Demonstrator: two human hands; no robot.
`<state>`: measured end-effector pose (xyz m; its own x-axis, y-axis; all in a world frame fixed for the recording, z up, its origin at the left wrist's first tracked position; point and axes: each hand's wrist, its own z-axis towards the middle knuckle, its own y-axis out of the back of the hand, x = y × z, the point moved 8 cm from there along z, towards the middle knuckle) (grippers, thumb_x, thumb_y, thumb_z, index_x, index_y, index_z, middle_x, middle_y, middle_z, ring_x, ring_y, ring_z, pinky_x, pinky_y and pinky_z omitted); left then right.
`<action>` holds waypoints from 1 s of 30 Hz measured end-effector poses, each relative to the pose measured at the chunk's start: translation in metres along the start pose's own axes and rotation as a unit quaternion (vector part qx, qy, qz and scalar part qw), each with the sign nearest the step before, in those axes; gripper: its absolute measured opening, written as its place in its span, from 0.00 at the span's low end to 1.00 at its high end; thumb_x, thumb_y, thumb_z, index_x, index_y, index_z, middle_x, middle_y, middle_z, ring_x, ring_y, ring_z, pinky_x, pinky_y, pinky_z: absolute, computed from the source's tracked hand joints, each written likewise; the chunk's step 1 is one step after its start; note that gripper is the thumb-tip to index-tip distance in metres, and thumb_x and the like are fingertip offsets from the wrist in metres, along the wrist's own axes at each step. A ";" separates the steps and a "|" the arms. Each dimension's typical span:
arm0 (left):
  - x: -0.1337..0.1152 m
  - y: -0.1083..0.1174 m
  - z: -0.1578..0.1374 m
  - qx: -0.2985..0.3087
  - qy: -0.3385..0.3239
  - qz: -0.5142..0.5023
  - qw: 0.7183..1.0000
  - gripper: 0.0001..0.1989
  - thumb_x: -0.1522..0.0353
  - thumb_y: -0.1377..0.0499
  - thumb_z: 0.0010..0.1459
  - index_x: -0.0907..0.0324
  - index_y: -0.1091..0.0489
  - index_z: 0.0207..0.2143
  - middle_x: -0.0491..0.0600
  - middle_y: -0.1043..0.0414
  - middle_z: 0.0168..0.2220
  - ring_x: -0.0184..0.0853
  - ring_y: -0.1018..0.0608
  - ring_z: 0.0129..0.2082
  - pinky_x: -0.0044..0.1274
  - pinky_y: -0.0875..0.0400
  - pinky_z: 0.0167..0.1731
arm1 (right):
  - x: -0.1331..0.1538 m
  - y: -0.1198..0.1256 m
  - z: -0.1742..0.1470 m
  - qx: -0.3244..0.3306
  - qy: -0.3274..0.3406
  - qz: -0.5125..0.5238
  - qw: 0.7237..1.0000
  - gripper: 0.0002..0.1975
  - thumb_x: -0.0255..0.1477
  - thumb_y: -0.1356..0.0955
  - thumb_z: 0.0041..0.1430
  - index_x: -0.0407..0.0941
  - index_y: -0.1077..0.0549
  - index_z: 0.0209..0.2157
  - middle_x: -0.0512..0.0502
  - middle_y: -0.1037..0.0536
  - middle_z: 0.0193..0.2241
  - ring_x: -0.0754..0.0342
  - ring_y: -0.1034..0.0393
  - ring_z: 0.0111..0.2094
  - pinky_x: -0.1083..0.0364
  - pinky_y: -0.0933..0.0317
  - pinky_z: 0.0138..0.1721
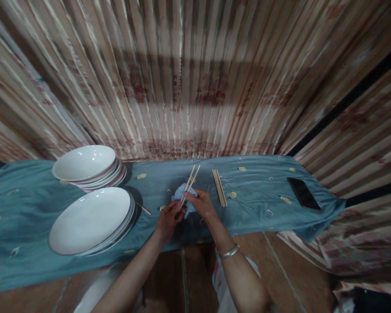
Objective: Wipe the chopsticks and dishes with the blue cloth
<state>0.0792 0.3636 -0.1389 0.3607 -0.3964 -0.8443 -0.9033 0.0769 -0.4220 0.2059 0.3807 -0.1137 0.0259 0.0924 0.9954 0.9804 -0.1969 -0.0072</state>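
My left hand [170,218] is closed around the lower ends of two light wooden chopsticks [191,179], which point up and away from me. My right hand [200,201] pinches a pale blue cloth [179,191] against the same chopsticks, just above the left hand. Part of the cloth hangs below the fingers. To the right of my hands, a small row of chopsticks [219,188] lies side by side on the blue tablecloth [254,217]. A single stick [144,208] lies to the left, partly hidden by the plates.
A stack of white oval plates [93,221] stands at the left front, with a stack of white bowls [86,161] behind it. A black phone [303,193] lies near the table's right end. Pleated patterned curtains [195,87] hang behind the table.
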 end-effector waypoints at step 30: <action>-0.011 0.002 -0.011 0.025 -0.044 0.132 0.990 0.21 0.53 0.36 0.39 0.64 0.27 0.24 0.43 0.38 0.16 0.23 0.39 0.15 0.18 0.50 0.16 | 0.006 0.021 0.004 -0.066 -0.056 0.267 0.960 0.10 0.31 0.27 0.32 0.42 0.28 0.20 0.59 0.35 0.12 0.65 0.47 0.14 0.62 0.55 0.17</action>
<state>0.0712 0.3582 -0.1266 0.1345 -0.2748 -0.9520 -0.9572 0.2126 -0.1965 0.2276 0.3807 -0.1086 0.5466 0.0468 0.8361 0.7880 -0.3668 -0.4945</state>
